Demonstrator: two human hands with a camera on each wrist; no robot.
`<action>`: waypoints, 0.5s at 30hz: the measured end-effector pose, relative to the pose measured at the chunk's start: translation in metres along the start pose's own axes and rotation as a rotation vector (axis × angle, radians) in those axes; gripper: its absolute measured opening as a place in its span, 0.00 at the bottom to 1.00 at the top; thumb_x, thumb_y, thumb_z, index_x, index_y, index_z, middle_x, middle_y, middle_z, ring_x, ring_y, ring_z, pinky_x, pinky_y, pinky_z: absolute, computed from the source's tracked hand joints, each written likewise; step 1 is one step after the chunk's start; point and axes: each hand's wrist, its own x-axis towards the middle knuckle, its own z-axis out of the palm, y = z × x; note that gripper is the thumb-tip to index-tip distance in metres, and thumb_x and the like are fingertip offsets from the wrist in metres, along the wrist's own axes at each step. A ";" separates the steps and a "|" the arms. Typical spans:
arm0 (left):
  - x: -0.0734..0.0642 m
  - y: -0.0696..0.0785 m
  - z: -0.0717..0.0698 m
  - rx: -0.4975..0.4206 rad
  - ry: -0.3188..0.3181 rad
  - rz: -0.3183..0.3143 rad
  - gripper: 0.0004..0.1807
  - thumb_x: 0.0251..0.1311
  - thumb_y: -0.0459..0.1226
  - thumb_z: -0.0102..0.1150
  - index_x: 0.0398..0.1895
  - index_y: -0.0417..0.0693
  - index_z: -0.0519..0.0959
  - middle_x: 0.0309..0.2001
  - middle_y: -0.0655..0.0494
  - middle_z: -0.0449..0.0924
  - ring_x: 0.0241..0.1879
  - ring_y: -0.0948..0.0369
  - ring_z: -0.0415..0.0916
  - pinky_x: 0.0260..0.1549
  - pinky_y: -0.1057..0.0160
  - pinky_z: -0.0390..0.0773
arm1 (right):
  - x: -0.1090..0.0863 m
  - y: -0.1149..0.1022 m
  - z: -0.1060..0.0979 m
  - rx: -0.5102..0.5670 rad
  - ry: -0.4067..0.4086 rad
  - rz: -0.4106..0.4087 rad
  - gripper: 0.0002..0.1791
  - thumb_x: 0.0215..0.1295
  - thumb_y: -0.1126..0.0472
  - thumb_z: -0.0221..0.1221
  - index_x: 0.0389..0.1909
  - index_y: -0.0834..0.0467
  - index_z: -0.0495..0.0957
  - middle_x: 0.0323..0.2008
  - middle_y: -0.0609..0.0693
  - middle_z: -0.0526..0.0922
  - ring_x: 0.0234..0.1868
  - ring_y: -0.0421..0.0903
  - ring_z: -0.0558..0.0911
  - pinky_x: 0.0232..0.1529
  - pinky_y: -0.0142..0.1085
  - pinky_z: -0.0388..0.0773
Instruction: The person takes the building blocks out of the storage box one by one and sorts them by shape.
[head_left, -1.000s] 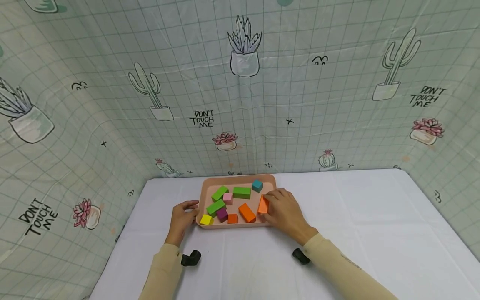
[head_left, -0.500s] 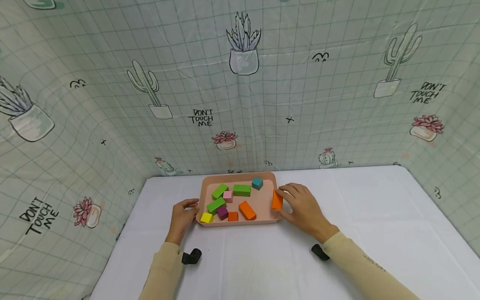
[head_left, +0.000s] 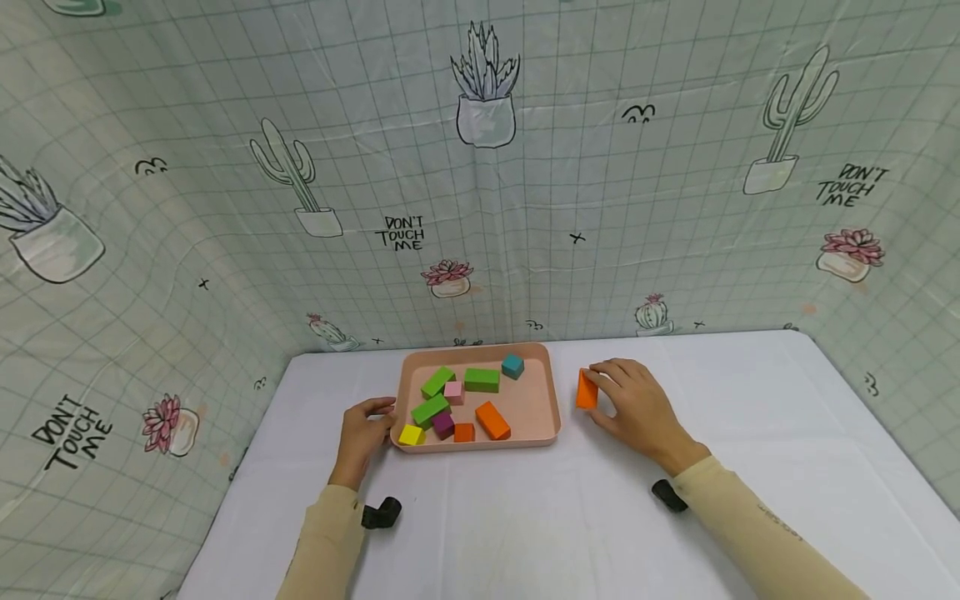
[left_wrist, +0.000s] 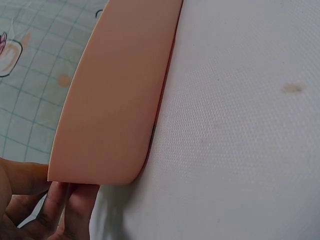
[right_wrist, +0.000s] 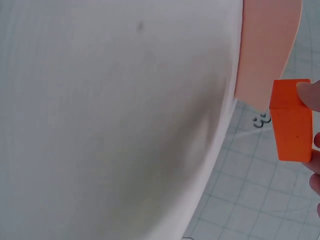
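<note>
My right hand (head_left: pixel 637 408) pinches an orange rectangular block (head_left: pixel 585 390) between thumb and fingers. Both are to the right of the peach tray (head_left: pixel 529 410); in the right wrist view the orange block (right_wrist: pixel 293 131) appears above the white tabletop. At the tray's left end, my left hand (head_left: pixel 366 435) holds the rim; in the left wrist view its fingers (left_wrist: pixel 80 207) bend against the tray's end wall (left_wrist: pixel 107 115). Inside the tray lie another orange block (head_left: pixel 492 421), several green blocks (head_left: pixel 482 381), and teal (head_left: pixel 513 366), pink (head_left: pixel 453 392), purple (head_left: pixel 443 425), yellow (head_left: pixel 411 435) and small orange (head_left: pixel 464 432) cubes.
The tray rests on a white-covered table (head_left: pixel 517 517) near its back edge. Behind and beside it hangs a gridded cloth (head_left: pixel 555 183) with cactus drawings. A black wrist-worn piece (head_left: pixel 383 513) shows by the left forearm, another black piece (head_left: pixel 669 495) by the right.
My right hand has carried the orange block from inside the tray, past its right rim, to over the table on the right. The left hand stays at the tray's left end.
</note>
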 end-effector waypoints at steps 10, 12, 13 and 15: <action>0.002 -0.004 0.001 -0.006 0.003 0.000 0.17 0.73 0.28 0.58 0.62 0.29 0.80 0.57 0.32 0.78 0.34 0.59 0.77 0.28 0.72 0.79 | -0.002 0.019 0.003 -0.001 -0.076 0.035 0.30 0.50 0.64 0.80 0.55 0.68 0.84 0.52 0.62 0.85 0.55 0.64 0.80 0.60 0.59 0.75; 0.002 -0.004 0.001 -0.007 0.001 0.002 0.17 0.73 0.28 0.57 0.62 0.29 0.80 0.56 0.32 0.78 0.34 0.59 0.77 0.29 0.72 0.79 | -0.001 0.022 0.004 0.007 -0.092 0.043 0.30 0.51 0.64 0.80 0.56 0.68 0.83 0.53 0.62 0.85 0.56 0.65 0.80 0.61 0.59 0.75; 0.002 -0.004 0.001 -0.008 0.001 0.001 0.17 0.73 0.28 0.57 0.62 0.29 0.80 0.56 0.32 0.78 0.34 0.59 0.78 0.29 0.72 0.79 | -0.001 0.023 0.004 0.014 -0.101 0.046 0.30 0.52 0.64 0.80 0.57 0.68 0.83 0.54 0.62 0.85 0.57 0.65 0.80 0.61 0.60 0.75; 0.002 -0.003 0.001 -0.008 0.001 0.002 0.17 0.73 0.28 0.57 0.61 0.29 0.80 0.56 0.32 0.78 0.34 0.60 0.78 0.29 0.72 0.79 | 0.001 0.025 0.006 0.026 -0.125 0.053 0.30 0.53 0.63 0.79 0.58 0.68 0.83 0.54 0.62 0.85 0.58 0.65 0.79 0.63 0.59 0.74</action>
